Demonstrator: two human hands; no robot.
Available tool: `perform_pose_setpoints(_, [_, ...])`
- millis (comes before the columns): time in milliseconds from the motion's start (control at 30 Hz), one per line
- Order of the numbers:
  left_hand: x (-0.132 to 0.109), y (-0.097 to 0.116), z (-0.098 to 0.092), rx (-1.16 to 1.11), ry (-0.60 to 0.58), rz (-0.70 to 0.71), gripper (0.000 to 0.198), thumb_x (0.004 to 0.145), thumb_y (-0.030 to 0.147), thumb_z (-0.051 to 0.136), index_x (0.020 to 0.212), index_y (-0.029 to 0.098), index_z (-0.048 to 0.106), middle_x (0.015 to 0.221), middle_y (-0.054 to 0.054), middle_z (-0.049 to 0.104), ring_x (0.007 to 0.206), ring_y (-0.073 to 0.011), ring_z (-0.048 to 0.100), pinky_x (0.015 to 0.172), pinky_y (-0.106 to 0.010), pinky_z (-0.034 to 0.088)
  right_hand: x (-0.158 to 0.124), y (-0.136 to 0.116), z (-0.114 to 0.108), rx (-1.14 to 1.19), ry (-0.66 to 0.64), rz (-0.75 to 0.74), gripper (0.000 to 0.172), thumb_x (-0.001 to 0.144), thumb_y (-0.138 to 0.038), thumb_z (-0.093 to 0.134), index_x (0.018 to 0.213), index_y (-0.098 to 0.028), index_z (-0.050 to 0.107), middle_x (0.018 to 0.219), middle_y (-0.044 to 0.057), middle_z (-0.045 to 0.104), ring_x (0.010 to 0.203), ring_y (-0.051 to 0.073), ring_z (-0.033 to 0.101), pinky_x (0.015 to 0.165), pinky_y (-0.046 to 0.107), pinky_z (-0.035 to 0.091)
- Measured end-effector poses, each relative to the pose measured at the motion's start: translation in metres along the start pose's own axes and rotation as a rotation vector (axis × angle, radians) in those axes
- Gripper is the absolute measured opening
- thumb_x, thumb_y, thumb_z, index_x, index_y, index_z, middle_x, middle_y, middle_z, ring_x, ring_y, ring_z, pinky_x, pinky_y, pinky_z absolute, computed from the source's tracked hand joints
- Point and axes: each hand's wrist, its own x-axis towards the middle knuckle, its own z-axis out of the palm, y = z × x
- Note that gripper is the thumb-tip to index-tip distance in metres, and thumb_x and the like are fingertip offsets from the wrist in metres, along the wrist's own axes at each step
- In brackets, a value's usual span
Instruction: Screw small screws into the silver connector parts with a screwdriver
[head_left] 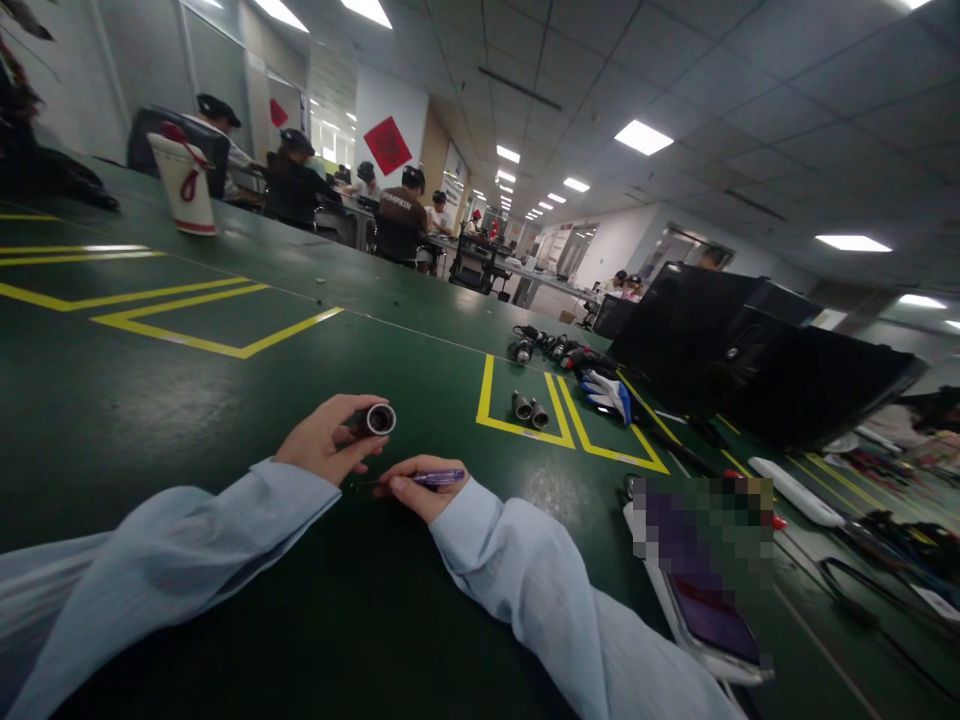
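Note:
My left hand (321, 440) is closed around a short dark cylindrical connector shell (377, 420), whose round hollow end faces me. Just below and to the right, my right hand (420, 492) grips a small screwdriver with a clear purple handle (441, 478). Its thin shaft points left beneath the left hand, and the tip is too faint to make out. The shaft and the shell appear apart. Two similar grey metal connector parts (530, 410) lie side by side inside a yellow-taped area to the right.
Several dark connectors with cables (523, 347) lie farther back, near a blue-and-white glove (606, 395). A phone (709, 610), partly pixelated, rests at right. Black monitors (697, 330) stand behind it. A paper cup (184, 185) is at far left; people sit beyond the green table (397, 350).

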Motion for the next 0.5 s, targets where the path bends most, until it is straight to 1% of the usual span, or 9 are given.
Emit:
perform_pose_setpoints(200, [-0.0019, -0.0007, 0.0006, 0.014, -0.027, 0.006, 0.047, 0.065, 0.033, 0.057, 0.11, 0.02, 0.05, 0.101, -0.007, 0.053, 0.07, -0.0208, 0.065, 0.044, -0.029, 0.055, -0.0014, -0.0079, 0.0002, -0.014, -0.031, -0.012, 0.019, 0.07, -0.031, 0.059, 0.077, -0.017, 0.069, 0.067, 0.004, 0.07, 0.057, 0.011, 0.059, 0.059, 0.022, 0.046])
perform_pose_setpoints(333, [-0.0036, 0.0018, 0.0016, 0.031, -0.03, 0.017, 0.045, 0.065, 0.032, 0.055, 0.108, 0.02, 0.05, 0.1, -0.007, 0.053, 0.068, -0.02, 0.064, 0.041, -0.028, 0.054, -0.0023, -0.0098, 0.0003, -0.013, -0.058, -0.015, 0.02, 0.071, -0.034, 0.059, 0.076, -0.017, 0.069, 0.067, 0.004, 0.069, 0.057, 0.011, 0.058, 0.059, 0.022, 0.046])
perform_pose_setpoints(500, [-0.0027, 0.0, -0.0001, 0.085, -0.016, 0.038, 0.044, 0.066, 0.034, 0.054, 0.108, 0.021, 0.05, 0.103, -0.008, 0.051, 0.075, -0.0224, 0.063, 0.045, -0.03, 0.055, -0.0028, -0.011, 0.0003, -0.032, -0.052, -0.029, 0.02, 0.071, -0.033, 0.058, 0.077, -0.017, 0.069, 0.069, 0.004, 0.069, 0.061, 0.012, 0.059, 0.06, 0.023, 0.046])
